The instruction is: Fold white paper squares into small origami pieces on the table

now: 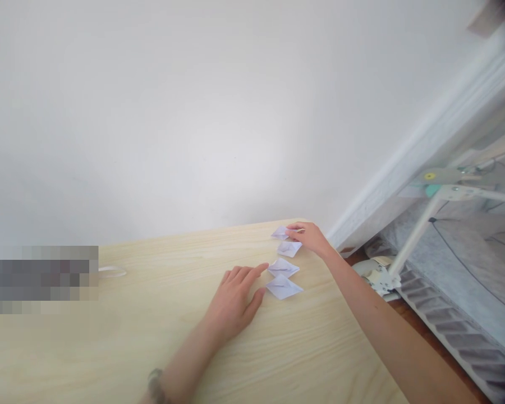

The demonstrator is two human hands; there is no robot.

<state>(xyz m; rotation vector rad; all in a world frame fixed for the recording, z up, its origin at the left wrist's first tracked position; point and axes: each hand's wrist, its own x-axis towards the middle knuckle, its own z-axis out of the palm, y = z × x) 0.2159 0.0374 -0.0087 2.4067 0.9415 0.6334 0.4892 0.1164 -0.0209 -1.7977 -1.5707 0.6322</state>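
Note:
Several folded white paper boats stand in a row running away from me on the light wood table. My right hand (305, 234) pinches the right end of the farthest paper boat (280, 233) near the table's back corner. Just in front of it is another paper boat (289, 248). Closer to me, my left hand (239, 297) rests with thumb and index finger apart. Its index fingertip is at the left tip of a third boat (283, 267), and its thumb lies close to the left tip of the nearest boat (284, 287). Whether these fingertips touch the paper I cannot tell.
The wood table (151, 336) meets a pale wall (172, 112) at the back. A blurred-out patch (37, 280) and a white loop (113, 271) are at the left. Beyond the right edge stand a white metal frame (418, 238) and a grey pleated fabric (446, 314).

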